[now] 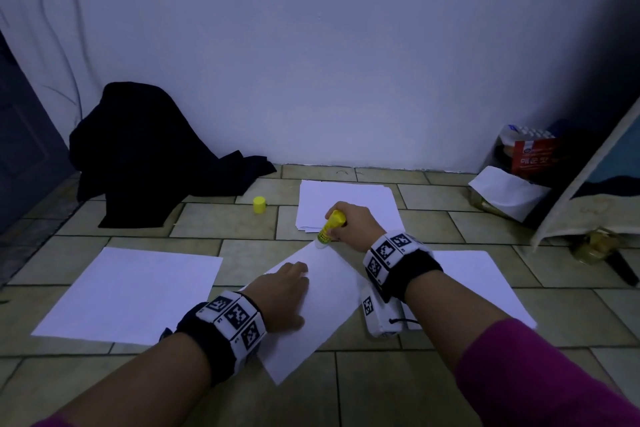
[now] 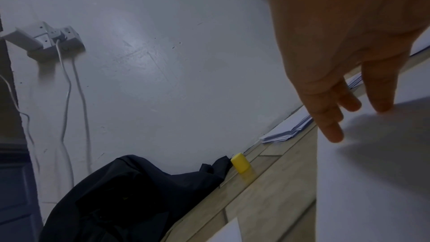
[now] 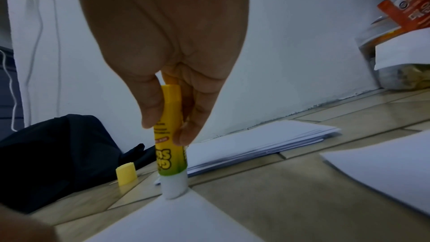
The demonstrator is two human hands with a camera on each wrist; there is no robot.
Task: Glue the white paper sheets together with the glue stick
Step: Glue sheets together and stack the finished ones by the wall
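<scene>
Your right hand (image 1: 356, 225) is pinching the glue stick (image 1: 330, 226) mid-barrel, tip dabbing the far corner of the middle sheet (image 1: 322, 305). Paper's looking light and floppy, so your flat, relaxed left hand (image 1: 284, 291) is pinning it to the floor.

Both forearms are bare up to magenta sleeves (image 1: 540, 381) pushed back toward the elbows. Each wrist wears a black band (image 1: 207, 350) ringed with white blocks (image 1: 235, 317) printed with black square-pattern markers; the right wrist carries the same kind (image 1: 388, 251). A further white block (image 1: 375, 312) with a marker hangs under the right wrist, with what seems to be a thin black cord (image 1: 398, 321) at its end. The left hand (image 1: 284, 291) and right hand (image 1: 356, 224) are bare.
</scene>
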